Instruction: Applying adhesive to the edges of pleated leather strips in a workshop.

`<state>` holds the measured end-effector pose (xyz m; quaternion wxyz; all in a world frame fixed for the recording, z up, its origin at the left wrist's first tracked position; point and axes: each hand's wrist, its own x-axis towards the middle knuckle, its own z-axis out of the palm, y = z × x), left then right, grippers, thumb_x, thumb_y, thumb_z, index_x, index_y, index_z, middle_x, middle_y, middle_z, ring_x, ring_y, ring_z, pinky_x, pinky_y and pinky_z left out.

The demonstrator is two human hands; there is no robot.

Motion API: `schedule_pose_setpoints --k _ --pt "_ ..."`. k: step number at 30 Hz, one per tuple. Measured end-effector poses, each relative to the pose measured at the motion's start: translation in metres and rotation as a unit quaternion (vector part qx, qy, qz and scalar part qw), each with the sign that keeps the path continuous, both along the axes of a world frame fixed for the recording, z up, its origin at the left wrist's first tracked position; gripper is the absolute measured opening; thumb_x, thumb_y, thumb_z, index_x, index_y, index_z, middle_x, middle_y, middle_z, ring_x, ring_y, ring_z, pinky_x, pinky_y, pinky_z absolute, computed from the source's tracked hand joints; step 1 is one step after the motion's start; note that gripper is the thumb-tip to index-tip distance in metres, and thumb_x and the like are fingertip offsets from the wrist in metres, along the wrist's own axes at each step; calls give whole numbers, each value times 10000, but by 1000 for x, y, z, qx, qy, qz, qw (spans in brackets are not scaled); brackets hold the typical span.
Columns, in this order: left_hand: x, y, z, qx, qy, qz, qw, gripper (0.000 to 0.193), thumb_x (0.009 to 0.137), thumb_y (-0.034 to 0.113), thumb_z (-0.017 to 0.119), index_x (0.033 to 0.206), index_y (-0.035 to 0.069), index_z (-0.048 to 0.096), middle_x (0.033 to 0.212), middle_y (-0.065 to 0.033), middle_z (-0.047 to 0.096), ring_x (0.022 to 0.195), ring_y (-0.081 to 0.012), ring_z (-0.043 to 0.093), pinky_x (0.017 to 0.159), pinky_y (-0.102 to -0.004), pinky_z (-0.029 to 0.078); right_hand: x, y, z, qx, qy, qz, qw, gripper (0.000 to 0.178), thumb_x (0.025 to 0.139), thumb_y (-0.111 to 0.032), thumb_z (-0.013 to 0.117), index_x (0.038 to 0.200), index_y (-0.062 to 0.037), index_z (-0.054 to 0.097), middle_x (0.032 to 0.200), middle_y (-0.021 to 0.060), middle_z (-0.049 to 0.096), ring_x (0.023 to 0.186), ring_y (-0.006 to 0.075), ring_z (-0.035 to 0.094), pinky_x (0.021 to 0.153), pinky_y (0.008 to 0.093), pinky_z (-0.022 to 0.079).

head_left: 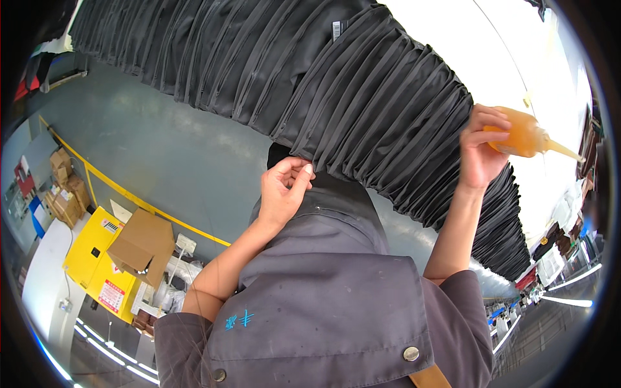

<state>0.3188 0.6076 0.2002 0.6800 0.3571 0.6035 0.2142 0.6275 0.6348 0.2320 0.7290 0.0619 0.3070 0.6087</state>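
A long row of black cloth pieces (pixel 381 97), folded and overlapping, hangs over the edge of a white table in front of me. My left hand (pixel 283 191) is closed at the lower edge of one piece, thumb and forefinger pinched on the cloth's hem; the fingertips partly hide the grip. Out to the right, my right hand (pixel 482 152) wraps round a squeeze bottle (pixel 519 134) of orange-yellow liquid. The bottle lies tilted on its side in the air, its long thin nozzle pointing right and slightly down, over the white tabletop.
The white tabletop (pixel 511 52) stretches beyond the cloth. A small label (pixel 337 30) sits on one piece. To the left, a yellow line crosses the grey floor (pixel 149 129). Past it stand a yellow cabinet (pixel 90 252), an open cardboard box (pixel 143 242) and stacked cartons (pixel 68 194).
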Motion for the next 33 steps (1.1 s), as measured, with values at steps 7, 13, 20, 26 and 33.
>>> schedule_pose_setpoints --k 7,13,20,26,33 --pt "2 -7 -8 33 -22 -34 999 135 789 58 610 860 -46 563 739 -71 608 609 -82 563 518 -188 434 28 3 -4 -263 -495 -55 826 391 824 -272 580 1125 -41 486 1091 119 538 933 248 551 754 320 541" --pt "5 -8 -7 26 14 -39 999 197 761 110 681 824 -31 559 711 -44 600 613 -58 546 514 -171 410 2 16 -11 -311 -730 25 608 451 837 -346 559 1172 -77 424 1087 85 529 992 190 550 765 331 524" --pt "7 -7 -3 16 7 -33 999 182 779 103 658 831 -42 562 698 -55 605 607 -75 557 528 -192 432 5 27 -9 -288 -763 2 578 418 839 -283 562 1130 3 470 1018 96 546 950 171 551 777 341 501" --pt "6 -5 -3 15 8 -42 999 175 788 97 644 826 -50 558 683 -62 605 597 -85 561 546 -199 449 9 26 -14 -283 -782 33 554 438 848 -293 555 1179 -37 427 1064 95 528 981 179 541 782 350 500" --pt "7 -2 1 16 9 -37 999 132 814 81 605 791 -38 554 672 -63 606 593 -81 563 561 -204 451 7 26 -22 -275 -804 38 525 418 848 -276 553 1152 -4 461 1031 98 554 971 177 554 793 339 501"
